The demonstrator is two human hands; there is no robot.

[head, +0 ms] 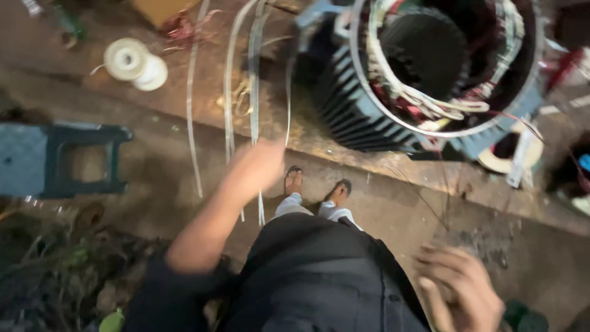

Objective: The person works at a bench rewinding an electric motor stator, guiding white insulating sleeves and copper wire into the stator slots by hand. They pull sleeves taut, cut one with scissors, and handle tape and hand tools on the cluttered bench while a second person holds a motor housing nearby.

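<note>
Worn brown workbench (184, 141): blurred left hand (258, 163), finger state indiscernible, is extended toward long pale insulation strips (228, 92); right hand (461, 289) is held open; strips could be knocked off

A blurred left hand (258, 163) reaches toward long pale strips (228, 104) hanging off the table (184, 104) beside a motor stator (424, 74).

left hand (258, 165) motion-blurred, its grip unreadable, right hand (462, 289) blurred, motor stator (424, 74) cropped at top

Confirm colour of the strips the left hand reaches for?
Pale grey-white strips, seen in the head view, just beyond the left hand.
</note>
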